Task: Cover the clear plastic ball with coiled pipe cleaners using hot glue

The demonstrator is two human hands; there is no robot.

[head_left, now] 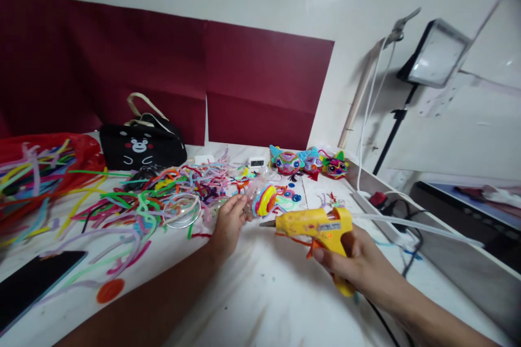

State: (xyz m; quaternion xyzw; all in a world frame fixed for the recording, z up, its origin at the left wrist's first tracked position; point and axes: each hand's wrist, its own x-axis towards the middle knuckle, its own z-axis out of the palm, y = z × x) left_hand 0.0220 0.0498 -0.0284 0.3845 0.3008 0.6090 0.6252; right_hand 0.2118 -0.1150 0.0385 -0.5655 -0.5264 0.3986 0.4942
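Observation:
My left hand is closed on the edge of a rounded craft piece covered in yellow, pink, orange and blue pipe cleaner coils. Clear, shiny material shows beside the fingers. Wrapped round the handle of a yellow hot glue gun is my right hand, with the thumb near the orange trigger. The gun's metal nozzle points left, just below the craft piece, and I cannot tell whether they touch. A long translucent glue stick sticks out of the gun's back.
Loose pipe cleaners cover the left side, with a phone and an orange disc nearer. Behind stand a black bag, a small clock and colourful animal-head crafts. A power strip and cords lie right.

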